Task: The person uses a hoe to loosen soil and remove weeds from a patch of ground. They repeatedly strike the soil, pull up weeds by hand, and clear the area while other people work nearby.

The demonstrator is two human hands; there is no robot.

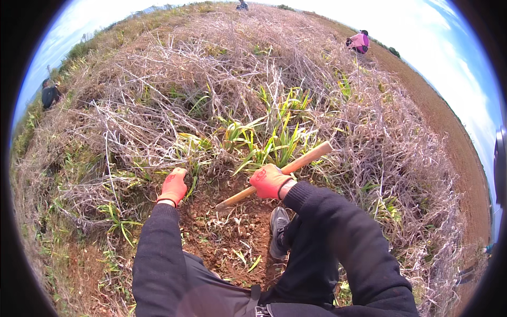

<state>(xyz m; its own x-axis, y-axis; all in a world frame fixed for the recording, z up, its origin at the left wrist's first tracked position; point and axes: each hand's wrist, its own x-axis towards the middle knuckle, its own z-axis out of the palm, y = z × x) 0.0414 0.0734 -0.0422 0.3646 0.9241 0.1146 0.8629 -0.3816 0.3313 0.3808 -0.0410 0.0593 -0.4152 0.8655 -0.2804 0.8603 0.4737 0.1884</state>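
My right hand (270, 181), in an orange work glove, grips a wooden tool handle (308, 157). The handle slants from its thick upper right end down to a narrow end just above the soil; no tool head can be made out. My left hand (172, 186), gloved the same way, is curled at the edge of the dry growth, beside a green leaf. Whether stems are inside its fingers cannot be seen. Between and beyond the hands grows a clump of strap-like green leaves (286, 136). Reddish-brown loose soil (225, 237) with pale plant bits lies below.
Dry, tangled stalks (237, 59) cover the slope ahead. My shoe (279, 230) stands on the soil at right. Three people are farther off: one in pink (359, 41), one in dark clothes (50, 94), one at the far top (242, 5). Bare brown field (447, 103) borders the right.
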